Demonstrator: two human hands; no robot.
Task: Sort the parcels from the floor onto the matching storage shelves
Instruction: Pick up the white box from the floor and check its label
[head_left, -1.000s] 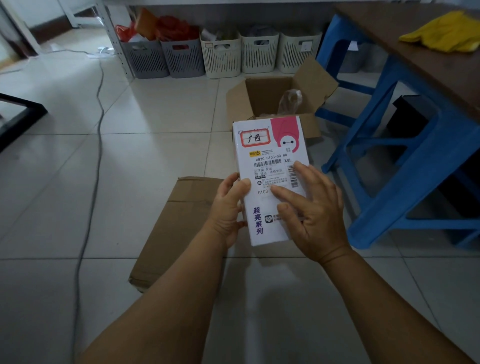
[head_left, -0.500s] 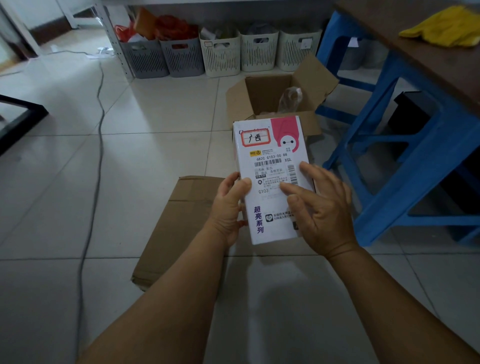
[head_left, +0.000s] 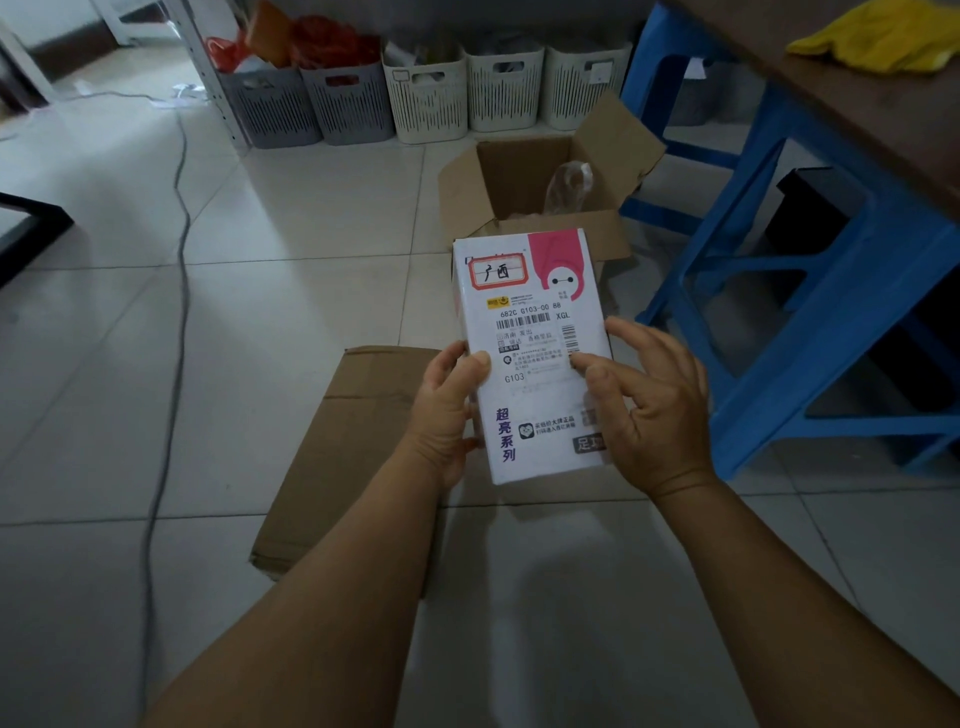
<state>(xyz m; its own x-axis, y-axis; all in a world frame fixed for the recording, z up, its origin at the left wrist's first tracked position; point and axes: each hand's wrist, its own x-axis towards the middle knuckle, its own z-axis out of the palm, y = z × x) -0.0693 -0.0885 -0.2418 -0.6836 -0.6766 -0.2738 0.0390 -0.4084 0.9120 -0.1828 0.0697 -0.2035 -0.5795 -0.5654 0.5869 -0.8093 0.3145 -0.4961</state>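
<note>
the left hand grips the white parcel by its edge; the right hand, fingers spread, touches its label side.

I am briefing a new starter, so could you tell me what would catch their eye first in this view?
First, the white parcel held up at centre, its red-framed handwritten label at the top, gripped by the left hand with the right hand at its other edge. Behind it an open cardboard box sits on the floor before a row of slatted baskets, and a blue stool stands at the right.
</note>
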